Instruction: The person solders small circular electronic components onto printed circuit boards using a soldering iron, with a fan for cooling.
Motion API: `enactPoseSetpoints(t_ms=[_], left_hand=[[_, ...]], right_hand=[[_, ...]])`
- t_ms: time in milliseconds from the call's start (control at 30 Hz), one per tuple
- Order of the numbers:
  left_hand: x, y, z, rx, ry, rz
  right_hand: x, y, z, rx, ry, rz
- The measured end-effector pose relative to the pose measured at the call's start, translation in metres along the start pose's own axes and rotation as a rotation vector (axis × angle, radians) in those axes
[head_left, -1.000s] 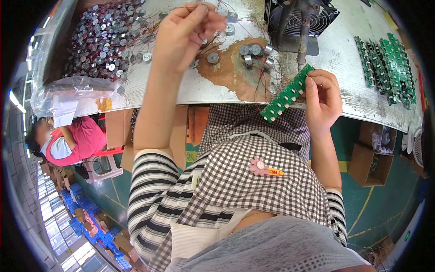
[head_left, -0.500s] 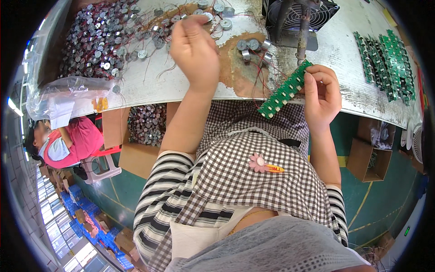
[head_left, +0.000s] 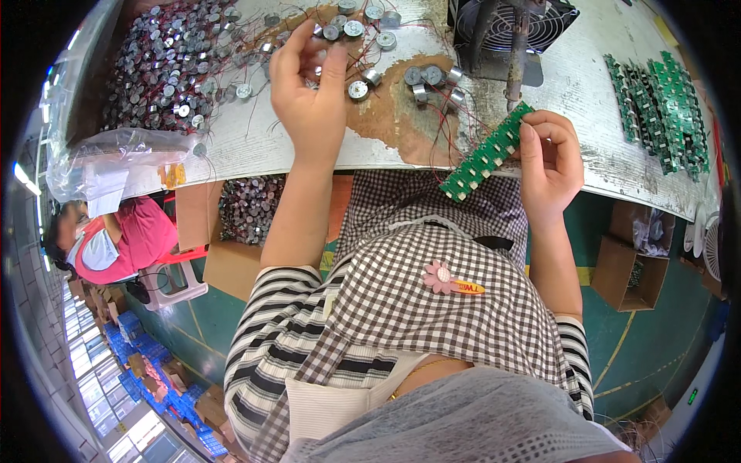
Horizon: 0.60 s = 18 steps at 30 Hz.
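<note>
In the head view, the left hand (head_left: 312,96) reaches to the upper centre of the frame, fingers loosely spread and curled down over a scatter of small round metal parts with red wires (head_left: 357,90) on the worn white workbench (head_left: 255,139); its fingertips touch that scatter, but whether they pinch a piece cannot be told. The right hand (head_left: 549,166), right of centre, is closed in a pinch on the upper end of a long green circuit board strip (head_left: 488,152), which slants down to the left, over the bench edge. The strip carries a row of small pale components. A dense heap of the same round parts (head_left: 166,65) fills the upper left, a stack of green boards (head_left: 656,108) lies upper right, and a fan (head_left: 509,31) is cut off at the top edge.
</note>
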<state>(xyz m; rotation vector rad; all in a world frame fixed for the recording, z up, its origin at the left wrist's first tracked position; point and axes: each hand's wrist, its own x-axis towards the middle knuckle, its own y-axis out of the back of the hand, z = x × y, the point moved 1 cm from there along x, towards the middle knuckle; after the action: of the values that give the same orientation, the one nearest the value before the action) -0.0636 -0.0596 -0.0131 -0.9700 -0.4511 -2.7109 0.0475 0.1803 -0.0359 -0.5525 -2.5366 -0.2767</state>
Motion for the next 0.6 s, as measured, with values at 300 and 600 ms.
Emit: enactPoseSetpoints(t_ms=[300, 600], left_hand=[[0.018, -0.007, -0.002, 0.536, 0.108, -0.442], [0.023, -0.01, 0.01, -0.983, 0.703, -0.222]], right_hand=[[-0.001, 0.0, 0.001, 0.012, -0.012, 0.0], [0.0, 0.0, 0.001, -0.023, 0.004, 0.008]])
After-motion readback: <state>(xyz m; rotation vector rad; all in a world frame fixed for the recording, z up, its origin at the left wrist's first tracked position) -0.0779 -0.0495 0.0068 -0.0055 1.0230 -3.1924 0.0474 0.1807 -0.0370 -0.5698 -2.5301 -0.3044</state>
